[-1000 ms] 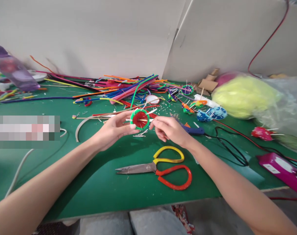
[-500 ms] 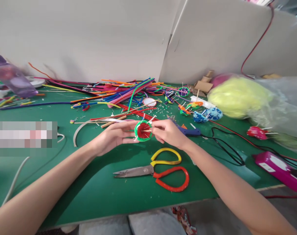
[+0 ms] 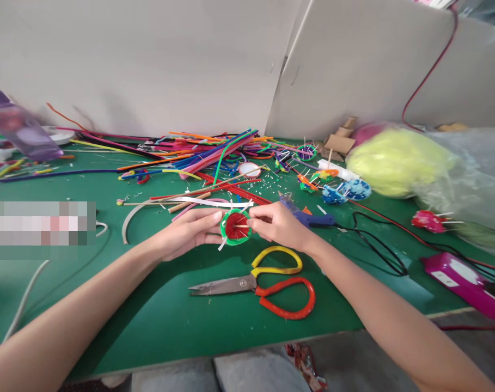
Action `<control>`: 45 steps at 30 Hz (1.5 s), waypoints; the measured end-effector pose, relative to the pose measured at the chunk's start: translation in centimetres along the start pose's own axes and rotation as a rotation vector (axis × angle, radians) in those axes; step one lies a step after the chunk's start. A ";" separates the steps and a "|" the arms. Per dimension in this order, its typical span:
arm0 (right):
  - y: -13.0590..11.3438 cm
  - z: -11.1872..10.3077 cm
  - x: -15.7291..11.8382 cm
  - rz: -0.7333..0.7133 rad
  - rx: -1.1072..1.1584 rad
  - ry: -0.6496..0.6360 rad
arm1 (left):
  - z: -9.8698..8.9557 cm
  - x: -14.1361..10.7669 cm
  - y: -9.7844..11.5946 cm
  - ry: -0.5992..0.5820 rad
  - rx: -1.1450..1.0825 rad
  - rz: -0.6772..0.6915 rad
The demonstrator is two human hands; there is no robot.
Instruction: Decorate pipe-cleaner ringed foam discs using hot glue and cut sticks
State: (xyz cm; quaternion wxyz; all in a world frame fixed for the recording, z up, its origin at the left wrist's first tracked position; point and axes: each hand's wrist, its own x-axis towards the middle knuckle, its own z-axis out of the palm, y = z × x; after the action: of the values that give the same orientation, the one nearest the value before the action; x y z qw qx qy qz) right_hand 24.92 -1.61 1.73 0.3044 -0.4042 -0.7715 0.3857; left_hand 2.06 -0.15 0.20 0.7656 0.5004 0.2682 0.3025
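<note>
A small red umbrella-shaped craft piece (image 3: 232, 221) with a green fuzzy rim and thin white spokes is held up over the table, its hollow side towards me. My left hand (image 3: 196, 226) grips its left edge, thumb in front and fingers partly behind. From its middle a thin wooden stick (image 3: 241, 226) points right, and the fingertips of my right hand (image 3: 275, 222) pinch the stick's end. Below both hands lie scissors (image 3: 244, 283) with one yellow and one red handle, blades to the left.
Behind my hands lies a heap of coloured pipe cleaners (image 3: 214, 155). A blue glue gun (image 3: 312, 219) with a black cord rests to the right, near blue umbrella pieces (image 3: 345, 190), a yellow bag (image 3: 394, 162) and a magenta power strip (image 3: 459, 280). At left leans a purple bottle (image 3: 24, 130).
The red and green piece has shifted slightly left and down and has turned, so its white spokes point differently. The right hand still pinches the stick.
</note>
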 end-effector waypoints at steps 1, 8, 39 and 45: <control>0.0 0.0 0.0 -0.002 -0.003 -0.002 | 0.1 0.0 0.1 0.001 0.011 -0.002; -0.1 -0.2 -0.1 -0.020 -0.031 0.001 | 0.7 -0.1 0.6 0.047 0.025 -0.029; 0.6 -8.7 -4.7 0.128 0.320 -0.019 | 0.6 0.0 0.8 0.128 -0.076 0.033; 2.1 -7.1 -5.4 0.208 0.446 -0.132 | 0.6 0.1 0.7 0.187 -0.002 0.040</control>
State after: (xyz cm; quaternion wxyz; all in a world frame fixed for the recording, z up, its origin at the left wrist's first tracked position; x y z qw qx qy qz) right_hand 33.96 -3.00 2.76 0.2937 -0.3781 -0.6400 0.6010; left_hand 2.37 -0.24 1.01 0.7314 0.4745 0.3285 0.3632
